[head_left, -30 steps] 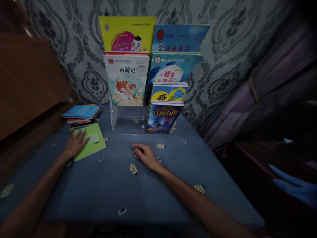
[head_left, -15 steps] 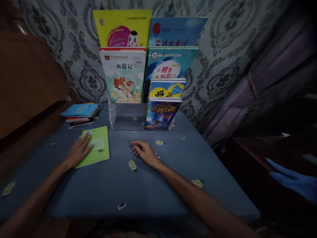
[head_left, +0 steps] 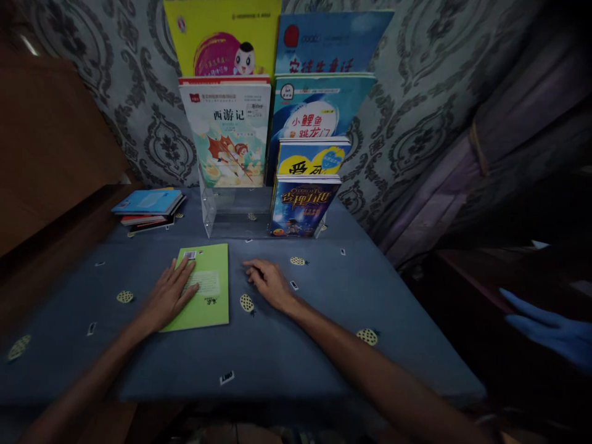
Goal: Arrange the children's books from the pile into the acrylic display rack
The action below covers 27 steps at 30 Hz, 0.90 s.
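Observation:
Flat on the dark cloth lies a light green book (head_left: 213, 308), with a barcode at its top left corner. My left hand (head_left: 169, 296) rests palm down over its left side, fingers stretched out. To the right of the book, apart from it, my right hand (head_left: 268, 280) lies on the cloth with the index finger extended and the other fingers curled loosely; it holds nothing. Behind both hands stands a clear stepped rack (head_left: 231, 225) with several upright books, among them a white-topped storybook (head_left: 229, 135) and a dark blue book (head_left: 303, 209).
A small stack of books (head_left: 150, 203) with a blue one on top lies at the back left of the table (head_left: 296, 357). A brown wooden panel (head_left: 50, 135) stands at the left. Patterned wall covering and a tied curtain (head_left: 444, 166) are behind. A blue glove (head_left: 550, 324) shows at the right.
My left hand and the green book under it have slid to the right and nearer to me. My right hand has stayed in place.

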Each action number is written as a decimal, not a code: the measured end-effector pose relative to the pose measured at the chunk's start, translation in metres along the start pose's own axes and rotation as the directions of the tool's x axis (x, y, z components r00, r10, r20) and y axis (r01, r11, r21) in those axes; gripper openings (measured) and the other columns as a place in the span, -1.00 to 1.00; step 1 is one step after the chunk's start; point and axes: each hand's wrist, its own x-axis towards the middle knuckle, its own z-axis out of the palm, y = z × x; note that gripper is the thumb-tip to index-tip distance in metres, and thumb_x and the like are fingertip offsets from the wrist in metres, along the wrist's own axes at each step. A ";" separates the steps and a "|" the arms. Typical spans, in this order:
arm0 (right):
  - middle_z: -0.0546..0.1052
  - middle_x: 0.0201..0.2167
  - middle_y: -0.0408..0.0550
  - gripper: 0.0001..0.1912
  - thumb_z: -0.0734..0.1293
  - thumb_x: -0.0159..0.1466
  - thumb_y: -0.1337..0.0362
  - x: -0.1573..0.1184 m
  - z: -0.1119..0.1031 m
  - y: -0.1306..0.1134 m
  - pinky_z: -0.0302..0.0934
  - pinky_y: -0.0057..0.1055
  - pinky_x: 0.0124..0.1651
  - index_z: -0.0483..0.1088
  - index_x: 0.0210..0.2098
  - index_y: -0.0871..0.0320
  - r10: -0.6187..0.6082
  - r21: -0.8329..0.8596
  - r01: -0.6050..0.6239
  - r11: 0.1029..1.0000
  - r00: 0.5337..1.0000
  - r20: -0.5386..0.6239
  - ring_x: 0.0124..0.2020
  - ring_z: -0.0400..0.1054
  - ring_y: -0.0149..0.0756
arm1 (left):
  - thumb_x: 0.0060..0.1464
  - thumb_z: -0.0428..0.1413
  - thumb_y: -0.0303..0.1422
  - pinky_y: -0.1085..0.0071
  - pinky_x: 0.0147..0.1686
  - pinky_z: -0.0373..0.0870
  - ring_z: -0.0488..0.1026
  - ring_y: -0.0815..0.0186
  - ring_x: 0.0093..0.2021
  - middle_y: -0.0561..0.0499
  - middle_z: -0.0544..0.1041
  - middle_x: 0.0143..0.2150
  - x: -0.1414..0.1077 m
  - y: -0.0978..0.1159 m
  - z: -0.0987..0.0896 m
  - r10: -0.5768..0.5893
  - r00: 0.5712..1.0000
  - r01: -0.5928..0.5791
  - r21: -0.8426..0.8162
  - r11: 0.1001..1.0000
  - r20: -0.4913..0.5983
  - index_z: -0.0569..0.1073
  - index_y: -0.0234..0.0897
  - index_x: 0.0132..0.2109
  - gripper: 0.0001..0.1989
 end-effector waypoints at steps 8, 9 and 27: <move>0.52 -0.16 0.07 -0.67 0.16 0.37 0.44 -0.005 -0.001 -0.007 0.34 -0.28 -0.03 0.48 0.00 0.18 -0.210 -0.216 0.211 0.953 0.977 0.027 -0.13 0.42 -0.20 | 0.37 -0.21 0.02 -0.05 0.37 0.07 -0.07 -0.06 0.49 -0.15 0.05 0.50 0.016 0.036 0.014 0.078 0.995 -0.080 -0.018 0.997 -0.062 0.13 -0.26 0.45 -0.33; 0.52 -0.14 0.07 -0.67 0.16 0.38 0.44 -0.006 0.000 -0.006 0.33 -0.27 0.01 0.48 0.00 0.17 -0.233 -0.230 0.234 0.944 0.972 0.033 -0.10 0.41 -0.19 | 0.37 -0.20 0.01 -0.06 0.37 0.07 -0.06 -0.06 0.49 -0.16 0.07 0.49 0.018 0.041 0.015 0.087 0.993 -0.088 -0.018 0.996 -0.075 0.14 -0.25 0.44 -0.34; 0.45 0.21 0.20 -0.54 0.17 0.37 0.46 0.001 -0.029 0.011 0.17 -0.08 0.31 0.36 0.23 0.21 -0.128 -0.453 0.176 0.874 0.983 0.134 0.26 0.29 -0.08 | 0.37 -0.15 -0.06 -0.19 0.35 0.01 -0.20 -0.15 0.50 -0.34 0.06 0.48 0.055 0.148 0.047 0.176 0.973 -0.199 -0.154 0.968 -0.152 0.09 -0.39 0.43 -0.33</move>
